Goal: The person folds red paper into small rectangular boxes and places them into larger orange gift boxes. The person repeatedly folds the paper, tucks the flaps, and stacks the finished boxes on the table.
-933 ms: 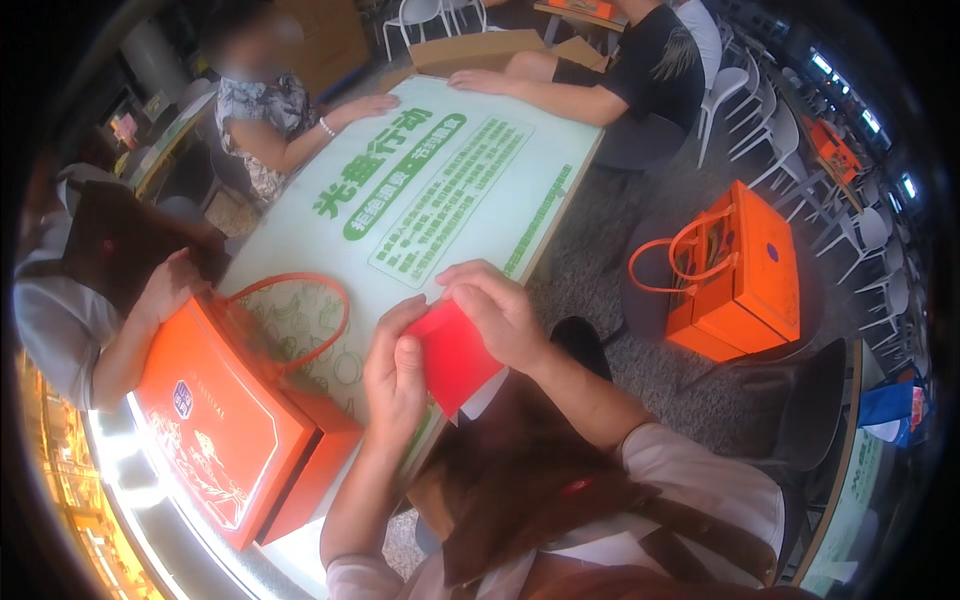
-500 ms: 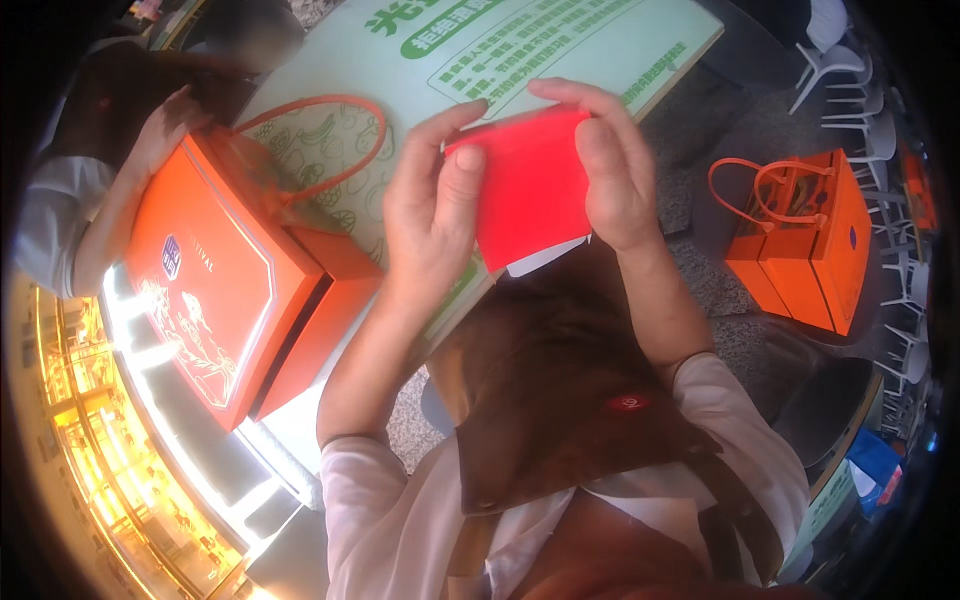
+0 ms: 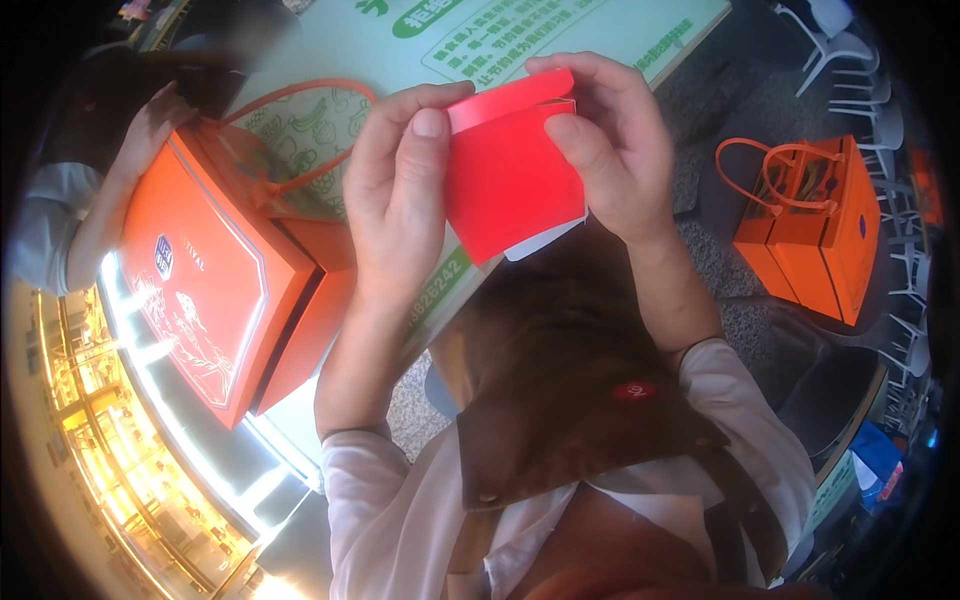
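Observation:
Between my two hands is a small red cardboard box [image 3: 515, 180], held up over the near edge of the table. A red flap [image 3: 510, 100] stands along its far edge, and a white flap [image 3: 545, 238] sticks out at the near end. My left hand [image 3: 405, 170] grips the left side, thumb along the edge. My right hand [image 3: 615, 145] grips the right side, its thumb at the upper right corner by the flap. The fingers behind the box are partly hidden.
A large orange gift box [image 3: 205, 270] with a looped handle stands at left, another person's hand [image 3: 155, 125] on its far end. The green-white printed table [image 3: 560, 30] lies ahead. A second orange gift box [image 3: 810, 235] is at right, with white chairs [image 3: 855, 75] beyond.
The far flap has come up and now stands apart from the box's face. My right thumb has shifted inward over the upper corner. Both hands have moved slightly, the left one leftward.

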{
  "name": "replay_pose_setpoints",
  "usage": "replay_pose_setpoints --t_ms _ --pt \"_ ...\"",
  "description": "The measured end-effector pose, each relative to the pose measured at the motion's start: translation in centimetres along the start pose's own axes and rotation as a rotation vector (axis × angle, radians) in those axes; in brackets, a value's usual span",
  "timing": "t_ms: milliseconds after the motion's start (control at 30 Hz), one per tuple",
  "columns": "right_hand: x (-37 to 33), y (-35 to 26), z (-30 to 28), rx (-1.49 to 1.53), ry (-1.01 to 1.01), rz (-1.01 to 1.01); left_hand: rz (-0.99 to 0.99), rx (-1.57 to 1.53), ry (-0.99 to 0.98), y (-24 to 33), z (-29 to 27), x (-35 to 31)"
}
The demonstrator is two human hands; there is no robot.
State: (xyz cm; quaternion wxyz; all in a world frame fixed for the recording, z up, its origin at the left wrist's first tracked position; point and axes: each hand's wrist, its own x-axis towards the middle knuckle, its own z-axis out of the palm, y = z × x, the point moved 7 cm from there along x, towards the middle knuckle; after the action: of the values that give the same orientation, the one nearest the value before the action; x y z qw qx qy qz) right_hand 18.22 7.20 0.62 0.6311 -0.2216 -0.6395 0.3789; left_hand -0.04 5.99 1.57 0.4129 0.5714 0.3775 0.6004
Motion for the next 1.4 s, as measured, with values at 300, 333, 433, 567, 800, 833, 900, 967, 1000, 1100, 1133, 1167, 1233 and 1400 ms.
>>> replay_pose_setpoints --t_ms 300,333,433,567,800,833,900,967,1000,1100,1133,1167,1233,1400 --pt "-0.3 0.0 -0.1 -0.058 -0.036 -0.024 -0.022 -0.001 -0.022 0.0 -0.1 0.1" --pt "-0.3 0.0 -0.2 -0.047 -0.055 -0.005 -0.023 0.001 -0.023 0.0 -0.1 0.1" --pt "-0.3 0.0 -0.2 -0.052 -0.065 0.032 -0.032 0.010 -0.056 -0.1 0.0 0.2" --pt "-0.3 -0.1 -0.3 -0.078 -0.062 -0.017 -0.040 0.048 -0.108 -0.4 0.1 0.2" --pt "-0.6 -0.5 -0.5 -0.195 -0.090 -0.042 -0.024 0.083 -0.135 -0.4 0.3 0.2" --pt "-0.6 -0.6 -0.5 -0.202 -0.092 -0.042 -0.044 0.078 -0.137 -0.4 0.3 0.2" --pt "-0.6 -0.5 -0.6 -0.204 -0.091 -0.034 -0.073 0.070 -0.140 -0.5 0.3 0.2" --pt "-0.5 -0.4 -0.5 -0.195 -0.087 -0.021 -0.090 0.064 -0.139 -0.7 0.2 0.1" --pt "-0.5 -0.4 -0.5 -0.174 -0.083 -0.009 -0.090 0.070 -0.130 -0.7 0.2 0.1" --pt "-0.5 -0.4 -0.6 -0.139 -0.060 -0.003 -0.105 0.078 -0.117 -0.7 0.4 0.0" --pt "-0.4 -0.4 -0.6 -0.149 -0.044 -0.021 -0.120 0.074 -0.121 -0.8 0.5 0.0" --pt "-0.3 -0.4 -0.7 -0.158 -0.029 -0.039 -0.135 0.070 -0.125 -0.9 0.5 -0.1" --pt "-0.4 -0.2 -0.7 -0.163 -0.021 -0.023 -0.128 0.069 -0.125 -0.9 0.7 -0.1" --pt "-0.5 0.0 -0.7 -0.140 -0.022 -0.014 -0.138 0.084 -0.131 -0.8 0.8 -0.2"
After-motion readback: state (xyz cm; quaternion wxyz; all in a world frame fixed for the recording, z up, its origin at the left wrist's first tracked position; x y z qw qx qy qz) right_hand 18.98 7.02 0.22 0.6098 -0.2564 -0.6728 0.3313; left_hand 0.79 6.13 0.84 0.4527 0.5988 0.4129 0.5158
